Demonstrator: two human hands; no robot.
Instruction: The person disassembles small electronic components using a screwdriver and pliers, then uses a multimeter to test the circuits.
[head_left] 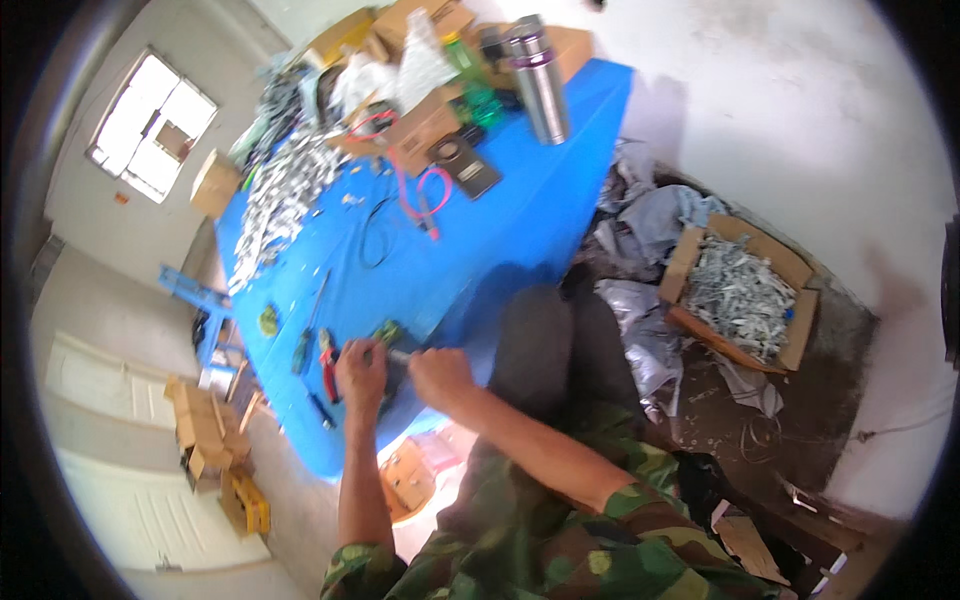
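Observation:
My left hand (pixel 362 370) is closed near the front edge of the blue-covered table, its fingers curled in. Close by on the right, my right hand (pixel 440 378) is also closed, with the knuckles up. Between the two hands shows a small silvery piece (pixel 399 356), its far end beside my left fingers; blur hides its exact kind. Left of my left hand lie red-handled pliers (pixel 328 362) and a teal-handled screwdriver (pixel 302 350). A dark-handled tool (pixel 321 411) rests nearer the table's edge. Just beyond my hands sits a small green bundle (pixel 388 331).
On the blue table (pixel 540 205) are a heap of silvery strips (pixel 285 195), a pink cable (pixel 405 200), a black box-shaped device (pixel 465 166) and a steel thermos (pixel 541 85). To the right, a cardboard box (pixel 795 330) full of silvery pieces stands on the floor beside plastic bags.

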